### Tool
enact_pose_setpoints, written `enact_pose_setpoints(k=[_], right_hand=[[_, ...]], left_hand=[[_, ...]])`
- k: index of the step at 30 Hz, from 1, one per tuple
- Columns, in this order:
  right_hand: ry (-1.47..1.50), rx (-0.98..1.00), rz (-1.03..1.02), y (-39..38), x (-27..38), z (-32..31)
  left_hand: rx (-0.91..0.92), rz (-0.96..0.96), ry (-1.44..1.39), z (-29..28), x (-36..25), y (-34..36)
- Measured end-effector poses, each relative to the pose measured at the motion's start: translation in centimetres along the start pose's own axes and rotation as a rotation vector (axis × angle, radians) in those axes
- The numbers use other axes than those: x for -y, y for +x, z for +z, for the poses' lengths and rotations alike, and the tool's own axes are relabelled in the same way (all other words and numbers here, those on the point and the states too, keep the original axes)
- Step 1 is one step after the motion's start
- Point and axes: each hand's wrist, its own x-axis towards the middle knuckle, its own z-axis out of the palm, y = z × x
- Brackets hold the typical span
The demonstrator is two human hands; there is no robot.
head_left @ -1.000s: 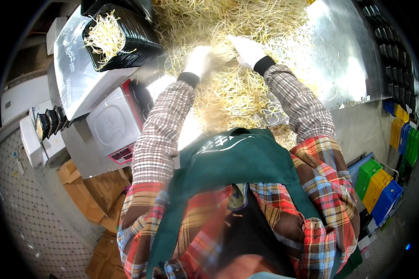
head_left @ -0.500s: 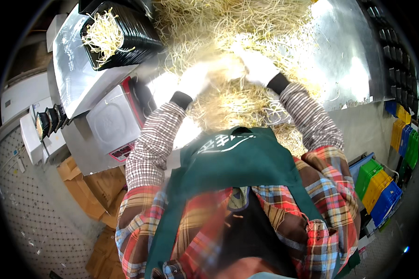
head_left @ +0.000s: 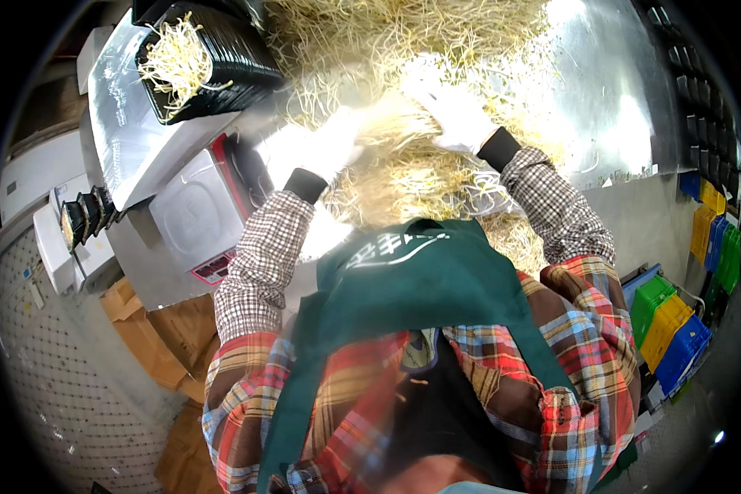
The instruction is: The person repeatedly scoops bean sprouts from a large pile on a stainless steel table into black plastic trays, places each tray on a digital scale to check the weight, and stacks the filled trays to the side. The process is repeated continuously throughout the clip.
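A bundle of pale bean sprouts (head_left: 399, 122) is pressed between my two white-gloved hands, over a larger heap of sprouts (head_left: 395, 37) on the shiny metal table. My left hand (head_left: 328, 142) grips the bundle's left side, its outline blurred and washed out by glare. On the other side, my right hand (head_left: 453, 114) closes round the right end, fingers toward the far side. More loose sprouts (head_left: 416, 185) lie below the hands, close to my green apron (head_left: 420, 288).
A stack of black trays (head_left: 243, 70) topped with sprouts (head_left: 175, 62) stands far left. Nearer is a scale (head_left: 198, 210) with a grey platform. Cardboard (head_left: 152, 333) lies below the table's left edge. Green, yellow and blue bins (head_left: 667, 329) stand at right, with black trays (head_left: 708, 123) beyond.
My left hand has shifted slightly left and my right hand slightly right, so they are a little farther apart. The bundle between them shows more sharply.
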Motion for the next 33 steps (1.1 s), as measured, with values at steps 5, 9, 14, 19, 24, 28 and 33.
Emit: enact_pose_setpoints(k=[5,9,14,19,24,28,33], right_hand=[[-0.234,-0.113,0.087,-1.7,1.2,3.5],[-0.101,-0.205,0.082,0.1,-0.7,5.1],[0.401,0.144,0.076,-2.3,2.3,-0.3],[-0.274,-0.053,0.019,-5.0,5.0,4.4],[0.187,0.288,0.309,-0.5,4.1,-1.1],[-0.050,-0.146,-0.004,-2.8,4.3,-0.7],[-0.275,0.065,0.031,-2.4,5.1,2.8]], left_hand=[[-0.133,0.085,0.305,3.3,-1.0,-0.8],[0.209,-0.167,-0.035,2.5,-0.2,2.3],[0.150,0.144,0.233,-0.9,-1.1,-2.9],[0.071,0.040,0.207,2.3,-3.5,-4.9],[0.257,-0.136,-0.138,0.0,-0.5,-0.9],[0.117,-0.053,0.235,-1.4,-1.7,-2.9],[0.083,-0.103,0.278,2.0,-1.4,-3.9]])
